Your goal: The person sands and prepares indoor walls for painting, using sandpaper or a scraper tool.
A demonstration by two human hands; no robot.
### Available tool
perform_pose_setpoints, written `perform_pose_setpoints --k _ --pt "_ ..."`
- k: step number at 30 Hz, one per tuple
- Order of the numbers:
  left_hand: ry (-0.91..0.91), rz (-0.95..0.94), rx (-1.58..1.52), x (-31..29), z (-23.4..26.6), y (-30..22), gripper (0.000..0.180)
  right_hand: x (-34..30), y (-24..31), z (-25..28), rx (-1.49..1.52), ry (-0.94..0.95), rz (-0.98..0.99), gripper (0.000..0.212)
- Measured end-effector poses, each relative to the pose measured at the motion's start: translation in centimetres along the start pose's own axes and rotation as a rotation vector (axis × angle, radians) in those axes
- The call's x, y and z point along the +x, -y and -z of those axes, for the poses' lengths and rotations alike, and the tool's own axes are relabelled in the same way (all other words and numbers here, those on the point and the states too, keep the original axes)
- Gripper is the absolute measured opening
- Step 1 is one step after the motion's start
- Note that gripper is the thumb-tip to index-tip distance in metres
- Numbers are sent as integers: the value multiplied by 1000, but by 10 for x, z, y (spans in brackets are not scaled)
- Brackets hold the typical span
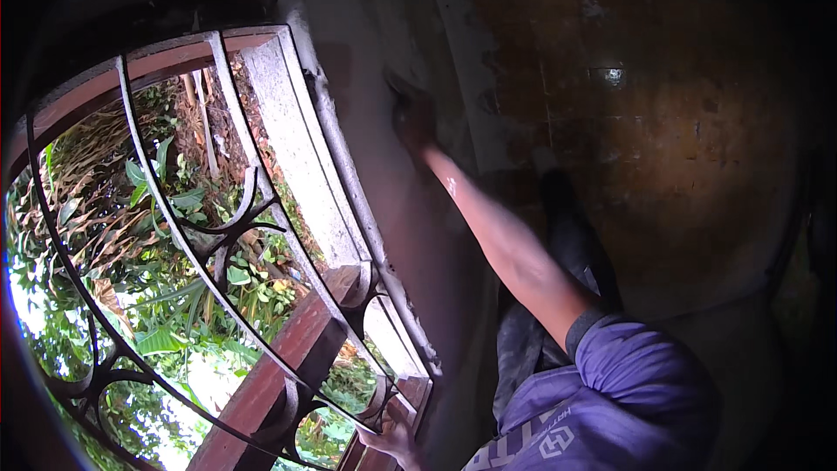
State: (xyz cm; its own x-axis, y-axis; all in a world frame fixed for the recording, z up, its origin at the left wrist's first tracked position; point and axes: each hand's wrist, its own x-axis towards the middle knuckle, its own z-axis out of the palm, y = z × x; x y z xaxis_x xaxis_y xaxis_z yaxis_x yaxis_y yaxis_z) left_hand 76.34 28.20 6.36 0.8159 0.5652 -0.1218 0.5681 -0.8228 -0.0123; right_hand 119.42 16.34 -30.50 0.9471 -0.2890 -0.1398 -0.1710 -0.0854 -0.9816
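Note:
My right hand (416, 125) is at the grey wall (375, 61) beside the window, with my arm stretched out. It is closed, and a thin, dark, flat-looking tool sticks out from it towards the upper left, against the wall. Deep shadow hides the tool's exact kind. Low in the view, my left hand (397, 441) holds the curved metal window grille (228, 301) near the corner of the window frame. Part of that hand is cut off by the lower edge. A pale smear marks my right forearm.
The window has a white sill (292, 148) and a reddish-brown wooden bar (270, 375); plants (166, 183) grow outside. Below me lies a dim brown tiled floor (636, 139) with a bright reflection. My leg in dark trousers (571, 218) stands on it, close to the wall.

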Motion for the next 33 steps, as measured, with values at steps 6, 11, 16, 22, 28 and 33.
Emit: perform_pose_setpoints --k 6,11,16,22,28,33 --pt "-147 -219 203 2 15 12 66 -12 153 -10 156 100 63 59" --pt "-24 25 -53 11 12 -6 68 -53 34 4 71 3 110 53" --pt "-259 -94 -64 20 11 -35 40 -179 41 0 -79 99 -354 39" --pt "-231 -62 -165 27 10 -49 39 -261 -5 35 148 235 -35 29" --pt "-192 -64 -161 24 9 -33 43 -250 -33 26 -46 174 -238 31" --pt "-171 -21 -134 22 22 -38 49 -322 65 50 -78 406 141 37"
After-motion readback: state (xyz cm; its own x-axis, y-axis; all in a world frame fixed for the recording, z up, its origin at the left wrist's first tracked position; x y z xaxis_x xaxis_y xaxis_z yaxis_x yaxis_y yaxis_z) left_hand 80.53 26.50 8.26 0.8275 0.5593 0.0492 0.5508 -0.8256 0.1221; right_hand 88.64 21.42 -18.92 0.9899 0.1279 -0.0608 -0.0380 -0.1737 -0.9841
